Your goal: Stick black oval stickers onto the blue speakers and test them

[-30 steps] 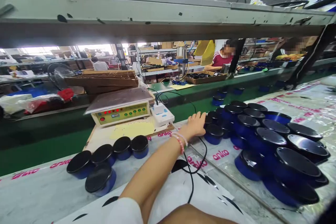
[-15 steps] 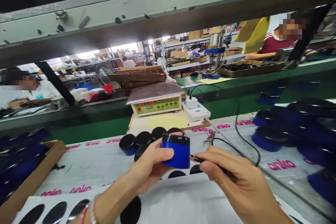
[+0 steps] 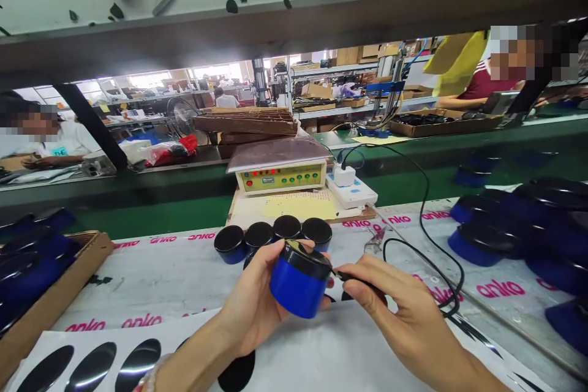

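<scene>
A round blue device with a glossy black top (image 3: 299,285) is tilted in my left hand (image 3: 257,294), whose fingers wrap behind and around it. My right hand (image 3: 395,312) pinches a small black plug on a cable (image 3: 342,275); the plug's tip is at the device's right side, near the black rim. Whether the tip is inside the device cannot be made out. Several similar blue and black devices (image 3: 230,244) stand just behind my left hand. Below them lies a white sheet with black oval discs (image 3: 94,366).
A cardboard box (image 3: 87,275) of blue devices stands at left, more devices (image 3: 487,242) at right. Behind are a yellow-green tester (image 3: 282,176) and a white power strip (image 3: 351,193). A black cable (image 3: 427,196) loops at right. A shelf beam (image 3: 294,6) crosses above. People sit beyond.
The blue device has been turned and tilted, showing more of its black top. My left fingers now reach further around it. The plug remains beside it, and the view has shifted slightly.
</scene>
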Tool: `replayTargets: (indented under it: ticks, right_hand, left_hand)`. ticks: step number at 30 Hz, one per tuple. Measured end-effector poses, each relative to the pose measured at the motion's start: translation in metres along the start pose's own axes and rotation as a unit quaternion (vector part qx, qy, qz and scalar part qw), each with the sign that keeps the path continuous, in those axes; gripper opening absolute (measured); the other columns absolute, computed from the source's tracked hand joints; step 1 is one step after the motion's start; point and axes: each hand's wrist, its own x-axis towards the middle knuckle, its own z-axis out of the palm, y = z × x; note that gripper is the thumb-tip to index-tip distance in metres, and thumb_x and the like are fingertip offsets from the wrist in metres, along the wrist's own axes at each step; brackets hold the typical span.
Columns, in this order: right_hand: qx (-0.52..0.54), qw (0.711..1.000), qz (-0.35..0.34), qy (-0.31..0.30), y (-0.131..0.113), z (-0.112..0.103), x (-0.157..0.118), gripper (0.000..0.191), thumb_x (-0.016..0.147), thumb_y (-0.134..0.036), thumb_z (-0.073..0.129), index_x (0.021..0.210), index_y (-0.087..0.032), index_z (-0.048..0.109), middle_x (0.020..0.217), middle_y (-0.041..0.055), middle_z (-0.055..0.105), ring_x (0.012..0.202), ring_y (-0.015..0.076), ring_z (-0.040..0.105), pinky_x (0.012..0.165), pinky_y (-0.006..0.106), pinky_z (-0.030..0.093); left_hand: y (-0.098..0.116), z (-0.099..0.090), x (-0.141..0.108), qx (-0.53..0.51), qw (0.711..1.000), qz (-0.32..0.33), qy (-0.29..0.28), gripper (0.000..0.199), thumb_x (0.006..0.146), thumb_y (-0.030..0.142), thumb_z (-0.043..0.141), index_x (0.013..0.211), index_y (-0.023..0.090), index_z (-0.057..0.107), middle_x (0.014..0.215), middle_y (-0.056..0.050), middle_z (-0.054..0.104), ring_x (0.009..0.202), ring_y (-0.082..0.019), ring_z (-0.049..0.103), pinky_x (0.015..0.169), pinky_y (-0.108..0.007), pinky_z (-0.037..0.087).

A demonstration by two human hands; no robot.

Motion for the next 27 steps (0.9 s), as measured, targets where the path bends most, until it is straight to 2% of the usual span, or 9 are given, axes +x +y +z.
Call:
replayTargets:
  ticks: [3,6,9,14,19,22,24,25,27]
  right_hand:
    - [0.001,1.000,-0.003,-0.004,0.000,0.000,0.000,0.014,0.093,-0.020,0.052,0.096,-0.022,0.066,0.067,-0.0022,0.057,0.059,0.0095,0.055,0.051,0.019,0.043]
    - [0.005,1.000,-0.003,-0.016,0.000,-0.001,-0.002,0.014,0.093,-0.021,0.052,0.094,-0.021,0.066,0.066,-0.0023,0.057,0.058,0.0095,0.055,0.052,0.019,0.043]
    - [0.005,0.999,-0.019,-0.025,0.000,-0.001,-0.004,0.014,0.093,-0.019,0.052,0.096,-0.020,0.066,0.066,-0.0012,0.058,0.058,0.0106,0.055,0.051,0.021,0.043]
    - [-0.008,0.999,-0.027,-0.026,0.002,0.002,-0.004,0.014,0.092,-0.017,0.051,0.095,-0.018,0.065,0.066,-0.0004,0.057,0.058,0.0110,0.055,0.051,0.021,0.043]
    - [-0.052,0.996,-0.067,0.004,0.001,0.007,-0.006,0.014,0.091,-0.012,0.051,0.096,-0.014,0.065,0.065,0.0006,0.057,0.056,0.0112,0.054,0.050,0.022,0.042]
    - [-0.070,0.994,-0.080,0.039,0.002,0.013,-0.011,0.016,0.090,-0.009,0.050,0.098,-0.015,0.063,0.065,0.0007,0.057,0.055,0.0113,0.054,0.049,0.021,0.043]
    - [-0.052,0.996,-0.067,0.029,0.006,0.018,-0.016,0.019,0.091,-0.009,0.047,0.100,-0.017,0.061,0.069,0.0015,0.060,0.059,0.0124,0.058,0.051,0.021,0.047]
    - [-0.040,0.998,-0.056,0.015,0.009,0.022,-0.018,0.020,0.091,-0.010,0.044,0.100,-0.019,0.060,0.072,0.0025,0.062,0.063,0.0133,0.061,0.054,0.021,0.050]
    - [-0.027,0.999,-0.028,-0.007,0.014,0.028,-0.023,0.022,0.092,-0.011,0.040,0.101,-0.020,0.059,0.081,0.0054,0.066,0.075,0.0155,0.066,0.061,0.022,0.054]
  left_hand:
    - [-0.001,0.002,0.002,0.012,0.999,-0.009,0.039,0.043,0.093,0.043,0.041,0.106,0.010,0.066,0.098,-0.014,0.069,0.081,-0.023,0.067,0.074,-0.039,0.057]
    - [-0.002,0.004,0.003,0.034,0.996,-0.013,0.078,0.042,0.094,0.044,0.042,0.115,0.014,0.061,0.094,-0.012,0.069,0.076,-0.023,0.068,0.070,-0.037,0.058]
    - [-0.003,0.005,0.004,0.050,0.995,0.000,0.086,0.040,0.093,0.045,0.044,0.123,0.020,0.054,0.093,-0.011,0.070,0.077,-0.024,0.069,0.068,-0.036,0.057]
    - [-0.005,0.004,0.004,0.052,0.996,0.003,0.077,0.047,0.092,0.053,0.042,0.122,0.018,0.051,0.091,-0.011,0.068,0.075,-0.023,0.069,0.064,-0.033,0.056]
    - [-0.006,0.005,-0.002,0.173,0.983,0.041,0.050,0.061,0.069,0.049,0.076,0.117,0.023,0.048,0.093,-0.004,0.062,0.081,-0.020,0.064,0.071,-0.033,0.055]
    - [-0.005,0.007,-0.007,0.315,0.944,0.074,0.061,0.070,0.062,0.045,0.083,0.118,0.026,0.046,0.097,-0.003,0.060,0.087,-0.019,0.061,0.078,-0.032,0.051]
    - [-0.004,0.008,-0.010,0.427,0.898,0.088,0.068,0.071,0.063,0.046,0.081,0.122,0.029,0.045,0.106,-0.004,0.059,0.093,-0.020,0.060,0.085,-0.034,0.050]
    - [-0.003,0.008,-0.012,0.493,0.861,0.109,0.069,0.071,0.064,0.046,0.081,0.124,0.030,0.046,0.112,-0.006,0.057,0.098,-0.022,0.059,0.089,-0.036,0.049]
    - [-0.004,0.008,-0.016,0.625,0.753,0.195,0.058,0.073,0.066,0.045,0.080,0.130,0.032,0.047,0.121,-0.009,0.052,0.107,-0.028,0.057,0.093,-0.043,0.048]
